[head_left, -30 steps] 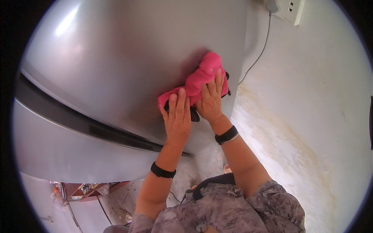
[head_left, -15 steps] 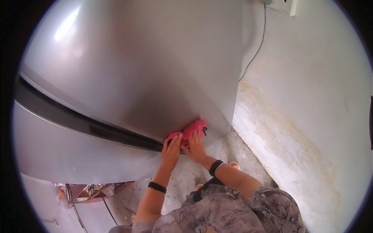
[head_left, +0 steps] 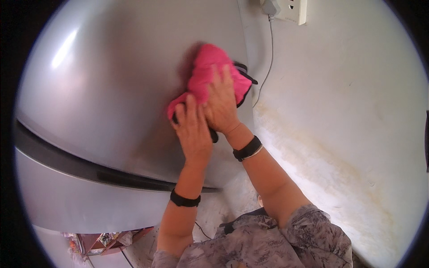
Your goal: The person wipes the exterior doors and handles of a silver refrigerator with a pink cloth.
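A bright pink cloth (head_left: 209, 73) with black edging lies bunched against the silver refrigerator's upper door (head_left: 129, 80), near its right edge. My right hand (head_left: 222, 105) holds it to the door, palm down, with the fingers stretched up over the pink fabric. Lower and to the left, my left hand (head_left: 193, 127) keeps hold of the cloth's lower left part, its fingers laid over the folds and the black edge. Both hands touch each other around the cloth's lower end. What the palms cover cannot be seen.
Below my hands runs the dark handle gap (head_left: 111, 176), above the lower door (head_left: 98, 196). A pale stained wall (head_left: 330, 98) stands close on the right, with a plug and socket (head_left: 286, 11) and a hanging grey cord (head_left: 271, 58). A reddish-brown shelf (head_left: 105, 243) with odds and ends is at lower left.
Both hands have slid the pink cloth up the door, away from the handle gap. The cloth now looks more spread out. My view has shifted a little.
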### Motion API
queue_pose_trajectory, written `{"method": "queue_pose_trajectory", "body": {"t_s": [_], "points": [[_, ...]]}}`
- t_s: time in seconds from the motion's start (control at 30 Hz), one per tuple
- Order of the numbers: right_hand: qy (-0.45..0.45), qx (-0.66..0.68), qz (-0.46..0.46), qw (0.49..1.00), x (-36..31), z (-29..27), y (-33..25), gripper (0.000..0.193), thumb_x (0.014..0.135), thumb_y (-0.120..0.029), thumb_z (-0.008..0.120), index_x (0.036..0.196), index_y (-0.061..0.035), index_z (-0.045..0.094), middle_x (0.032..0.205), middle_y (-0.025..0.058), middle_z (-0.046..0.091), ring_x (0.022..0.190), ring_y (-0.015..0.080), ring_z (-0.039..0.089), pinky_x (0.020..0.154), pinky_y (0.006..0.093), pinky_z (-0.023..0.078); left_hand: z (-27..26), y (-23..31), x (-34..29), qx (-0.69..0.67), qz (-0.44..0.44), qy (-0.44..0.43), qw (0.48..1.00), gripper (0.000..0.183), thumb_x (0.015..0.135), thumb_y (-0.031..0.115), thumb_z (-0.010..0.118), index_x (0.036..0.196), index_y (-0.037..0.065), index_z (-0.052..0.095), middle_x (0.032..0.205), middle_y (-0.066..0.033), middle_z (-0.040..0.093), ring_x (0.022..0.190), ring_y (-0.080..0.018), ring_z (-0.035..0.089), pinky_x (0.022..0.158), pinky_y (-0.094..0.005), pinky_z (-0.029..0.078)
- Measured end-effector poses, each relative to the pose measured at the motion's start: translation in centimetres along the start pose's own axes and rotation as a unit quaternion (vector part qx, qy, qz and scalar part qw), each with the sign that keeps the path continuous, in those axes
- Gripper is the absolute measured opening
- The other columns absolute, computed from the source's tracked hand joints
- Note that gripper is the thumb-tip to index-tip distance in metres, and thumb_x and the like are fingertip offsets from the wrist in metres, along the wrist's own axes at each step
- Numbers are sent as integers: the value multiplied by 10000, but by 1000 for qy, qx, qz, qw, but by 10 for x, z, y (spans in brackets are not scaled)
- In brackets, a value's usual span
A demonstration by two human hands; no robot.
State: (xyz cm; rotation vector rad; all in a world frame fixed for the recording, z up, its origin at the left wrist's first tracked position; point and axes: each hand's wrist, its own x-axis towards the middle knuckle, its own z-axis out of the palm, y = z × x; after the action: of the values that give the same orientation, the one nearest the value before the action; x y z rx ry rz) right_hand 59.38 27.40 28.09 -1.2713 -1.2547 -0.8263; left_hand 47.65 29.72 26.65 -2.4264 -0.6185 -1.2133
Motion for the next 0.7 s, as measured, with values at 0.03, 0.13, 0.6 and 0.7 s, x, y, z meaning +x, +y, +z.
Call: {"method": "queue_pose_trajectory", "body": {"t_s": [0.03, 0.13, 0.6, 0.7], "points": [[37, -30, 59, 997, -7, 1, 14, 508, 661, -164, 583, 1114, 51, 500, 1311, 237, 360, 1236, 456, 281, 1009, 519, 253, 10, 9, 7, -22, 33, -11, 999, 461, 877, 168, 405, 1313, 25, 354, 1399, -174, 280, 1286, -406, 228, 996, -582, 195], [52, 19, 332, 942, -59, 7, 49, 549, 772, -148, 527, 1240, 82, 355, 1359, 255, 280, 1272, 429, 227, 1055, 479, 182, 35, 40, 7, -11, 119, -81, 989, 498, 829, 140, 410, 1307, 7, 360, 1400, -123, 306, 1282, -302, 282, 1017, -528, 212], [-187, 52, 214, 957, -169, 14, -49, 565, 847, -138, 437, 1338, 38, 220, 1415, 297, 52, 1289, 509, 19, 1054, 530, 56, -8, 1, -174, -65, -58, -208, 974, 381, 771, 58, 525, 1142, -32, 521, 1336, -109, 395, 1213, -249, 398, 965, -413, 346], [-110, 46, 1, 993, -98, 23, -57, 314, 790, -204, 534, 1035, -14, 486, 1359, 235, 250, 1242, 567, 110, 956, 692, 94, -28, -2, -137, -104, -87, -88, 987, 379, 757, 30, 547, 1122, -68, 518, 1315, -151, 396, 1203, -312, 394, 972, -430, 341]]}}
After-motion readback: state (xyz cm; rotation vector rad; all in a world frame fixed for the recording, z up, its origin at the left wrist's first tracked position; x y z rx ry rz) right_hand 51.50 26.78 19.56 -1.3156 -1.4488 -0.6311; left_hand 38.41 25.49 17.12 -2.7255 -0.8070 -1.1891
